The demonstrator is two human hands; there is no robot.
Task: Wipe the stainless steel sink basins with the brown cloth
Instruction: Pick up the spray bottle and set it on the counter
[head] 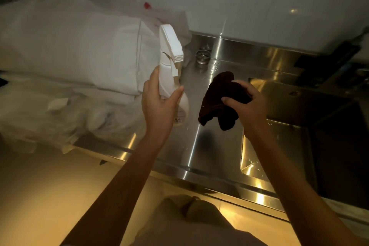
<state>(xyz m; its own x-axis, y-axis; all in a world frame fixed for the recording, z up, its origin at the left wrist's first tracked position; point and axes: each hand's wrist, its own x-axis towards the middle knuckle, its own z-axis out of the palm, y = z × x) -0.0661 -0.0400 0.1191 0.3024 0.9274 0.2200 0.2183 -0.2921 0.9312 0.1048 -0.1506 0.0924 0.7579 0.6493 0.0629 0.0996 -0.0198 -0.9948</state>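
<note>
My right hand (pixel 248 106) grips a crumpled dark brown cloth (pixel 217 100), held above the steel drainboard (pixel 201 146) just left of the sink basin (pixel 289 146). My left hand (pixel 157 104) holds a white trigger spray bottle (pixel 171 66) by its neck, nozzle pointing up and away, over the left part of the steel surface. The basin lies to the right, its right side in dark shadow.
A round metal strainer (pixel 202 57) sits on the steel near the back wall. Stacked white linens and plastic wrapping (pixel 69 56) fill the counter to the left. A dark object (pixel 327 62) lies at the far right behind the basin. A tiled floor (pixel 50 195) shows below.
</note>
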